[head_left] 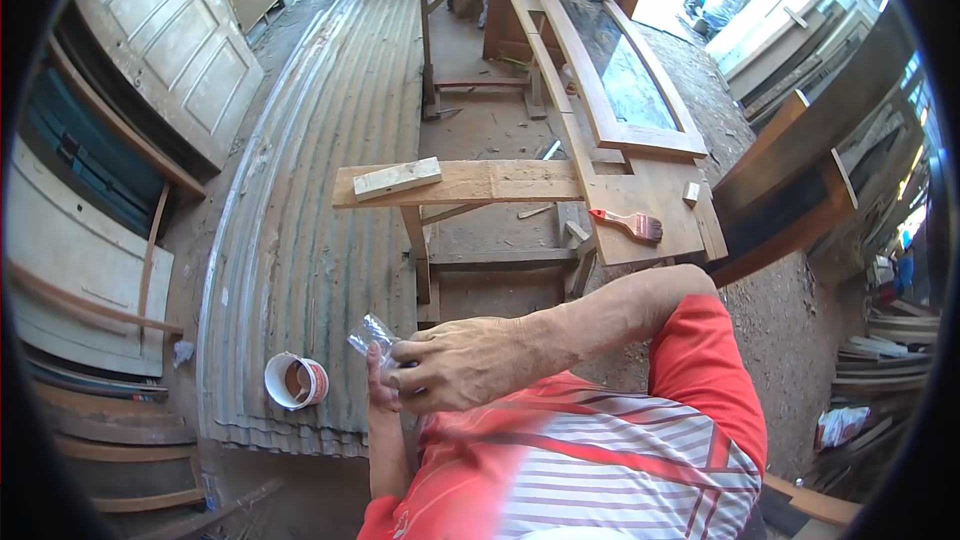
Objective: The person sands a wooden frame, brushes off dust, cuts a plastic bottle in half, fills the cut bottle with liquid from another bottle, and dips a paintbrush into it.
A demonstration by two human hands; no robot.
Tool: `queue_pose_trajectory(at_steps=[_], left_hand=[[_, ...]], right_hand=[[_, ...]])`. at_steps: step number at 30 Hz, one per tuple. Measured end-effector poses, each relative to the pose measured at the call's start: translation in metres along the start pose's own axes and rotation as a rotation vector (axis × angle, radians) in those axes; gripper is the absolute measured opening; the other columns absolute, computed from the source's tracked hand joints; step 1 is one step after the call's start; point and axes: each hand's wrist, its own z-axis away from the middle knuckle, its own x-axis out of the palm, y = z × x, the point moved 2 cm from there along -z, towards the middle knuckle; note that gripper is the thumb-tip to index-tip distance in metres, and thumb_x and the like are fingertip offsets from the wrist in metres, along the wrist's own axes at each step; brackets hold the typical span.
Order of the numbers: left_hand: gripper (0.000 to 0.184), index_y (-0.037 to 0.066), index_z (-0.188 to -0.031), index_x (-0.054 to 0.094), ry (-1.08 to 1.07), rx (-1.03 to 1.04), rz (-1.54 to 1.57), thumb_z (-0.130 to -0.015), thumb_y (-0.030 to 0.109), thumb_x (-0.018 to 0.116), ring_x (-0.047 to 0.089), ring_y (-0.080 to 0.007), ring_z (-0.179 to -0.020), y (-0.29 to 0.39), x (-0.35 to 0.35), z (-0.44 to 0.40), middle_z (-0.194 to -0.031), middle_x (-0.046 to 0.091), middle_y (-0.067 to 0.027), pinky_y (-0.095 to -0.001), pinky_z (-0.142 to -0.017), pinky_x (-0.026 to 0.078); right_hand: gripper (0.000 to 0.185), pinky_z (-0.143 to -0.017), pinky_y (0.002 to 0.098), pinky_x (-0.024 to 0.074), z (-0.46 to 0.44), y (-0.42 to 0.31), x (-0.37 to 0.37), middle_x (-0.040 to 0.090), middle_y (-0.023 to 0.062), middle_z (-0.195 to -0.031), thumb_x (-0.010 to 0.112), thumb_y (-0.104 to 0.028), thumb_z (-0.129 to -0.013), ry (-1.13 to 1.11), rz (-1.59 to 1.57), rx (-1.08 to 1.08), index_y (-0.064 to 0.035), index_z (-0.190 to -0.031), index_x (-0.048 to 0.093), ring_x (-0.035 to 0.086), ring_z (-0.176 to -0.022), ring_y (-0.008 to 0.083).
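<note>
Workshop, earth floor; clock taken about the centre of the view; white door (165, 25) leaning at 10 o'clock; corrugated sheet (335, 180) running from 8 up to 11.

Tub (319, 381) on the sheet at 8 o'clock, tilted, brown matter inside, depth not readable; just right of it, near 7, the clear plastic (371, 333), up off the sheet between the hands; bottle or bag, cannot tell. Left hand (382, 385) at its lower edge, mostly hidden; how far its fingers close cannot be told. Block (398, 178) on the bench (535, 181) at 10 o'clock; right hand (448, 363) at 7, its arm reaching across the body, fingers curled closed over the plastic; firmness of grip not visible.

Frame (572, 60) with glass (630, 75) on the bench at 1 o'clock; brush (627, 224) at 3, lying flat, unheld, bristles to the right; boards (800, 205) leaning beyond.

Progress, judged: plastic in hand, its handling unfinished; whether opened or emptied, cannot tell; brush set down, tub untouched; any coat on the frame not discernible.
</note>
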Motion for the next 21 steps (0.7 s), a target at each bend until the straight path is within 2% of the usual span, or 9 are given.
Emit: queue_pose_trajectory(at_steps=[2, 6, 7, 9, 11, 13, 15, 17, 21], left_hand=[[0.067, 0.008, -0.128, 0.063, 0.038, 0.26, -0.3, -0.099, 0.068, 0.059, 0.073, -0.0277, -0.103, 0.009, 0.017, 0.01, -0.116, 0.072, -0.0119, -0.0464, -0.089, 0.063], [0.063, 0.008, -0.135, 0.06, -0.031, -0.119, 0.431, -0.102, 0.061, 0.059, 0.071, -0.0265, -0.108, -0.017, -0.045, -0.006, -0.118, 0.071, -0.012, -0.0469, -0.086, 0.063], [0.059, 0.009, -0.141, 0.058, -0.094, -0.111, 0.47, -0.107, 0.057, 0.054, 0.07, -0.0295, -0.117, -0.031, -0.069, -0.01, -0.124, 0.07, -0.0155, -0.0507, -0.089, 0.062], [0.063, 0.007, -0.129, 0.062, 0.113, -0.092, 0.458, -0.101, 0.064, 0.06, 0.071, -0.0246, -0.097, -0.013, -0.045, -0.006, -0.108, 0.072, -0.009, -0.0449, -0.079, 0.062], [0.066, 0.006, -0.122, 0.064, 0.199, -0.071, 0.464, -0.099, 0.067, 0.062, 0.071, -0.0219, -0.087, 0.006, -0.022, -0.002, -0.1, 0.072, -0.0058, -0.0413, -0.075, 0.061], [0.065, 0.006, -0.121, 0.064, 0.161, -0.063, 0.491, -0.1, 0.068, 0.059, 0.07, -0.0215, -0.089, 0.014, -0.009, -0.004, -0.101, 0.071, -0.0057, -0.04, -0.075, 0.06], [0.065, 0.007, -0.12, 0.064, 0.146, -0.05, 0.494, -0.101, 0.068, 0.057, 0.069, -0.0211, -0.094, 0.012, -0.009, -0.012, -0.105, 0.07, -0.0058, -0.0397, -0.078, 0.059], [0.065, 0.007, -0.12, 0.064, 0.132, -0.035, 0.465, -0.102, 0.069, 0.056, 0.068, -0.0207, -0.099, 0.012, -0.004, -0.018, -0.109, 0.069, -0.0058, -0.0395, -0.083, 0.058], [0.066, 0.008, -0.124, 0.061, 0.039, -0.035, 0.376, -0.102, 0.07, 0.053, 0.066, -0.0198, -0.107, 0.027, 0.038, -0.017, -0.116, 0.068, -0.0058, -0.0401, -0.094, 0.055]], right_hand=[[0.032, -0.087, 0.0389, 0.0574, -0.006, 0.002, -0.011, 0.059, 0.0119, -0.114, 0.073, -0.015, -0.084, 0.031, 0.001, 0.008, -0.0091, -0.114, 0.067, 0.063, -0.104, 0.0278], [0.036, -0.084, 0.0383, 0.0596, 0.016, 0.036, -0.022, 0.055, 0.0186, -0.125, 0.068, 0.0, -0.085, 0.289, -0.534, 0.437, 0.0015, -0.119, 0.057, 0.065, -0.1, 0.0322], [0.029, -0.075, 0.0333, 0.057, 0.029, 0.051, -0.003, 0.06, 0.0149, -0.114, 0.064, 0.0, -0.089, 0.475, -0.442, 0.408, 0.0011, -0.117, 0.057, 0.065, -0.089, 0.0245], [0.022, -0.064, 0.0346, 0.0511, 0.057, 0.055, 0.057, 0.059, 0.0106, -0.093, 0.069, -0.015, -0.095, 0.631, -1.238, 0.979, -0.0006, -0.105, 0.056, 0.062, -0.076, 0.0194], [0.031, -0.063, 0.0325, 0.0494, 0.075, 0.053, 0.113, 0.059, 0.007, -0.085, 0.076, -0.025, -0.096, 0.537, -1.299, 1.21, -0.0008, -0.105, 0.06, 0.057, -0.069, 0.0139], [0.045, -0.067, 0.0317, 0.0496, 0.073, 0.033, 0.133, 0.057, 0.0019, -0.089, 0.086, -0.027, -0.09, 0.384, -0.934, 1.005, -0.0026, -0.12, 0.064, 0.057, -0.078, 0.0109], [0.084, -0.075, 0.0418, 0.0548, 0.065, 0.021, 0.134, 0.057, 0.0106, -0.103, 0.096, -0.036, -0.078, 0.322, -0.68, 0.796, -0.0085, -0.146, 0.055, 0.062, -0.085, 0.0268], [0.094, -0.084, 0.0459, 0.0585, 0.059, 0.021, 0.145, 0.057, 0.0144, -0.118, 0.096, -0.043, -0.075, 0.383, -0.643, 0.806, -0.0103, -0.149, 0.05, 0.067, -0.099, 0.0354], [0.099, -0.091, 0.0465, 0.0596, 0.058, 0.031, 0.137, 0.058, 0.0155, -0.131, 0.096, -0.051, -0.071, 0.439, -0.579, 0.848, -0.0094, -0.147, 0.05, 0.068, -0.113, 0.0386]])
